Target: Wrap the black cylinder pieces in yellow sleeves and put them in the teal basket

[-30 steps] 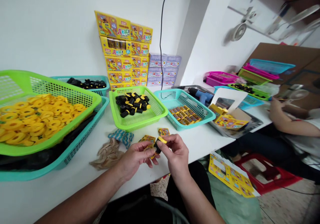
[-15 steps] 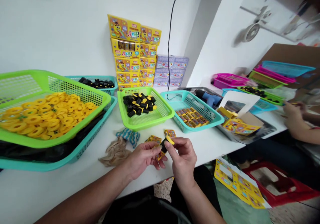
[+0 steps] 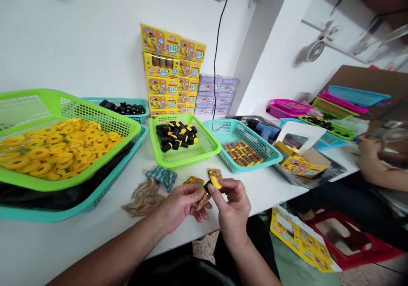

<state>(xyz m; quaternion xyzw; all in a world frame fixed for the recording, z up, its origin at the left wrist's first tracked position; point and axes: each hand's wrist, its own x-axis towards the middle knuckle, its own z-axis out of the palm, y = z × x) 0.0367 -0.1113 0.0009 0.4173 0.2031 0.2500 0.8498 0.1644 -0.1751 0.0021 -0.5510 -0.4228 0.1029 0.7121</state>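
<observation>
Over the table's front edge, my left hand is closed on a small colourful printed label, and its fingertips touch a small black cylinder. My right hand pinches that black cylinder with a yellow end, thumb on its near side. Most of the cylinder is hidden by the fingers, and whether the label is stuck to it I cannot tell. Just beyond my hands, more printed labels lie on the white table. A green basket behind them holds several black-and-yellow cylinders.
Right of it, a turquoise basket holds label-wrapped cylinders. Yellow rings fill a green basket at left. A beige cloth and a blue patterned cloth lie nearby. Yellow boxes are stacked by the wall. A co-worker's arm shows at right.
The cylinder has turned in my fingers, so its yellow end faces me more. The label beneath it has tilted. Both hands stay in nearly the same place; the view has shifted slightly.
</observation>
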